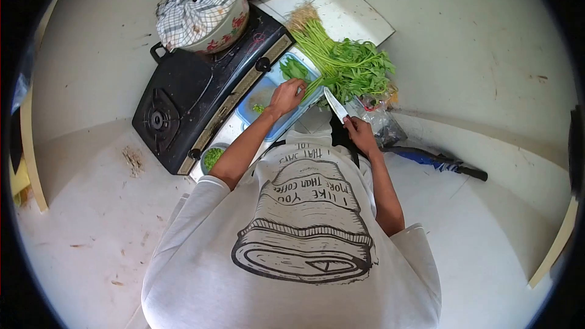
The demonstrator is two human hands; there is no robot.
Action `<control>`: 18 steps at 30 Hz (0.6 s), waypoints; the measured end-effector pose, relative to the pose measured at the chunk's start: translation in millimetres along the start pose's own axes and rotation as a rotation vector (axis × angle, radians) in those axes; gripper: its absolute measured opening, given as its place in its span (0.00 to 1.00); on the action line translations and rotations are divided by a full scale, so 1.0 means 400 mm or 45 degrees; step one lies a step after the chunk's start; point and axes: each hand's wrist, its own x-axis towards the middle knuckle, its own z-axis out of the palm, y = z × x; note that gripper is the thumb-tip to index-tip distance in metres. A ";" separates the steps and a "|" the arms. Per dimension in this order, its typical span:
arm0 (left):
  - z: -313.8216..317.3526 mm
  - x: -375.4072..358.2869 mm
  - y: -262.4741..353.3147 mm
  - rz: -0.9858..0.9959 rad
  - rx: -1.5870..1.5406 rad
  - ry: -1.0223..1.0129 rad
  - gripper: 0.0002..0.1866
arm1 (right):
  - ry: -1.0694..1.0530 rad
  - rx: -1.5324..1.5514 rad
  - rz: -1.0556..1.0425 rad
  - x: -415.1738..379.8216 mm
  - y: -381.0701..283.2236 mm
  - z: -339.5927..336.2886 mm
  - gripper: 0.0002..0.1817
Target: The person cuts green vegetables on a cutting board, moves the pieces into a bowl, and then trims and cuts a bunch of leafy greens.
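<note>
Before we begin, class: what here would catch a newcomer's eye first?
Most likely the big bundle of leafy greens, roots and all, at upper centre. Next might come the knife in the right hand, near the greens, then the cloth-covered pot on the black stove, upper left.

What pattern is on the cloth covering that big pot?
Dark checks on white; the cloth shows best in the head view.
</note>
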 end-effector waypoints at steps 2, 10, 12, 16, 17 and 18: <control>0.013 0.009 0.013 0.045 0.002 0.013 0.10 | 0.039 0.004 0.013 -0.006 0.008 0.003 0.25; 0.058 0.044 0.048 0.121 0.213 -0.014 0.11 | 0.137 0.058 0.026 -0.030 0.016 0.013 0.26; 0.068 0.043 0.051 0.127 0.299 -0.027 0.12 | 0.142 0.066 0.039 -0.043 0.008 0.007 0.26; 0.089 0.040 0.039 0.196 0.458 0.011 0.14 | 0.160 0.098 0.052 -0.047 0.030 0.015 0.26; 0.092 0.041 0.036 0.204 0.500 0.000 0.15 | 0.172 0.097 0.037 -0.041 0.043 0.019 0.26; 0.092 0.041 0.037 0.211 0.541 -0.011 0.15 | 0.182 0.095 0.023 -0.040 0.047 0.020 0.26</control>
